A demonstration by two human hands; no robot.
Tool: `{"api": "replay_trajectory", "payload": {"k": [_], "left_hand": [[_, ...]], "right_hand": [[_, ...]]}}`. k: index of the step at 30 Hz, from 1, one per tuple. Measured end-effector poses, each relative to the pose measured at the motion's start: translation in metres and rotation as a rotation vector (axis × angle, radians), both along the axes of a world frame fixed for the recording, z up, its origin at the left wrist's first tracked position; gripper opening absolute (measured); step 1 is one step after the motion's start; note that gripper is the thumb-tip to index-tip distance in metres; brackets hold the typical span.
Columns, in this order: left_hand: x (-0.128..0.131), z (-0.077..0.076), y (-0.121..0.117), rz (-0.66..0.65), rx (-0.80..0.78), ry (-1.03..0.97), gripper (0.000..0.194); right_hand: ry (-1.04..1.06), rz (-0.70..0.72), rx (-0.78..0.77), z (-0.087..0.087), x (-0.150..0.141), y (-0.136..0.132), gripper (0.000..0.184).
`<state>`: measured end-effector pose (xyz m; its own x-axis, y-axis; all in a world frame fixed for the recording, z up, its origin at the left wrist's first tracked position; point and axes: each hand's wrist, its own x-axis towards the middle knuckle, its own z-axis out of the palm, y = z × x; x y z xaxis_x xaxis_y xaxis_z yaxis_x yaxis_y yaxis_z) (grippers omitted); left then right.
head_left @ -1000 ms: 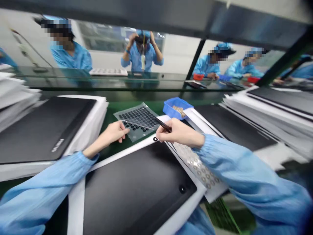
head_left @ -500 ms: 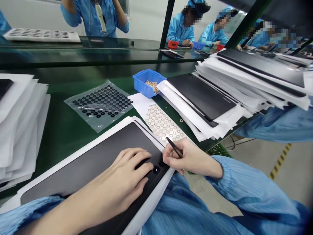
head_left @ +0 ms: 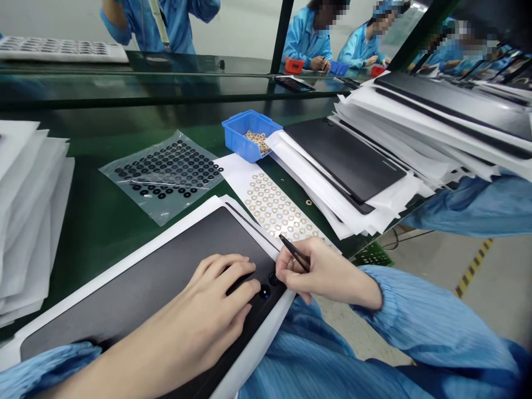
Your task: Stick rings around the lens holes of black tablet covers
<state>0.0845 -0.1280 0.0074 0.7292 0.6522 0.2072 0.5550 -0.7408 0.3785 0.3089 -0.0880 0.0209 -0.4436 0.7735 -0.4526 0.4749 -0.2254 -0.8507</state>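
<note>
A flat black panel (head_left: 153, 271), like a tablet's back cover, lies on white foam sheeting in front of me. My left hand (head_left: 216, 310) rests on it palm down, fingers spread, close to the dark round camera lens (head_left: 265, 291). Pinched in my right hand (head_left: 320, 271) are black tweezers (head_left: 293, 251), their exposed end pointing up and left. The lower fingers of that hand sit at the panel's corner beside a second dark circle (head_left: 273, 279), partly covering it. Whatever is under those fingertips is hidden.
Beyond the panel lie a white sheet of small gold rings (head_left: 272, 208), a clear bag of black rings (head_left: 166, 172) and a blue bin (head_left: 243, 141) of loose rings. Foam-wrapped panels (head_left: 344, 160) are stacked right; white foam sheets (head_left: 31, 221) rise left. Co-workers sit across the bench.
The view has shifted slightly, so the bench things appear a little further left. Both hands keep almost the same pose on the panel, and the tweezers stay in the right hand.
</note>
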Motion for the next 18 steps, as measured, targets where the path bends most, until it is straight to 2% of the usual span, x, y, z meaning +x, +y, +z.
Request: {"api": "replay_trajectory", "payload": {"k": [10,18], "left_hand": [[-0.0001,-0.0012,-0.0009,0.0,0.012,0.011,0.027],[0.0001,-0.002,-0.0011,0.004,0.022,0.007,0.028]], "right_hand": [[-0.139,0.031,0.122,0.0051,-0.0033,-0.0013,0.007],[-0.006,0.051,-0.015,0.0003,0.0013,0.0028,0.008]]}}
